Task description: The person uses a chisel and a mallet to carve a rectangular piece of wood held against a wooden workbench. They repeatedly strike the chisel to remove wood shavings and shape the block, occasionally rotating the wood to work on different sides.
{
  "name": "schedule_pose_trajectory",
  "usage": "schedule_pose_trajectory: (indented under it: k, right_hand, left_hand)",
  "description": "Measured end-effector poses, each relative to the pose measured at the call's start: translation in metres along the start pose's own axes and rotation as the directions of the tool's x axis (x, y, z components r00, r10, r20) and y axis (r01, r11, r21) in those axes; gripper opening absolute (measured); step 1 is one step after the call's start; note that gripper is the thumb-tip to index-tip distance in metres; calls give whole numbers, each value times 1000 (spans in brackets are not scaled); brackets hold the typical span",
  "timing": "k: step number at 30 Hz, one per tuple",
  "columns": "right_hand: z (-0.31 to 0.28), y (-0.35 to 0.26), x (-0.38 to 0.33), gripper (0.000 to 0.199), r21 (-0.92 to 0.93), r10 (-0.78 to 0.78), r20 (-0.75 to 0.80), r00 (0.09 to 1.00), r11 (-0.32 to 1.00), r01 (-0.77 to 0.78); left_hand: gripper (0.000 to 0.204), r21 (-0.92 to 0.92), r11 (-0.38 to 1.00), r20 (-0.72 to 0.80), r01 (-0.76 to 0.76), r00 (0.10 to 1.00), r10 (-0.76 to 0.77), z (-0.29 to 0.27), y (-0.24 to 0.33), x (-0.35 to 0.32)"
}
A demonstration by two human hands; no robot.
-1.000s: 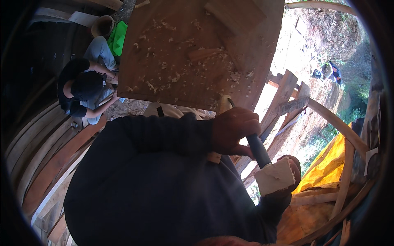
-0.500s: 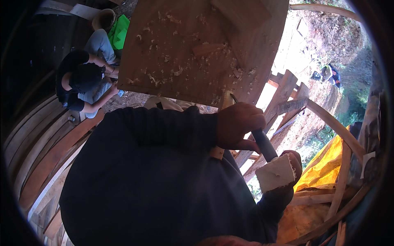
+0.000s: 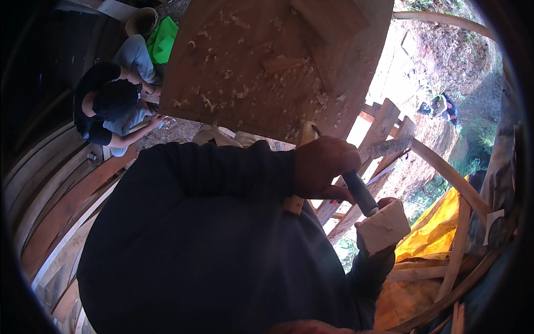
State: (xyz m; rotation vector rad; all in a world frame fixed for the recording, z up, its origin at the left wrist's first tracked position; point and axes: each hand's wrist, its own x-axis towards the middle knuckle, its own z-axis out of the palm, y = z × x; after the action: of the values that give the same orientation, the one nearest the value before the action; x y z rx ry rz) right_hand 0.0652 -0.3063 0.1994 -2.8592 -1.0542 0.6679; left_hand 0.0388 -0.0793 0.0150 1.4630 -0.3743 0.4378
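My left hand (image 3: 325, 167) is closed around a chisel with a dark grey handle (image 3: 360, 193). Its thin metal end (image 3: 316, 131) shows past the fist, over a pale wooden strip (image 3: 307, 135) that runs beneath the hand. The strip's lower end comes out below my wrist. In my right hand (image 3: 386, 205), largely hidden, is a rough pale wooden block (image 3: 384, 227). The block's upper edge is against or very near the butt of the chisel handle; I cannot tell whether they touch.
A brown wooden board (image 3: 222, 72) strewn with shavings and offcuts lies ahead. At left, a person (image 3: 114, 106) sits near curved planks (image 3: 72, 203) and a green bag (image 3: 163, 40). Wooden slats (image 3: 384, 131) and a yellow sheet (image 3: 436, 225) are on the right.
The wooden block has shifted slightly up and to the right and turned, showing a different tilt. My left hand keeps the chisel in nearly the same place.
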Motion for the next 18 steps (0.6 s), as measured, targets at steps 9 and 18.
schedule_pose_trajectory:
  k: [9, 18]
  right_hand:
    - [12, -11, 5, 55, 178, -34, -364, 931, 978, 106]
    - [19, -17, 4, 36, 470, 76, -428, 901, 870, 150]
  left_hand:
    - [52, 29, 1000, -3, -11, 1000, 11, 3, 0, -2]
    - [55, 45, 999, -32, -2, 999, 4, 11, 1, -1]
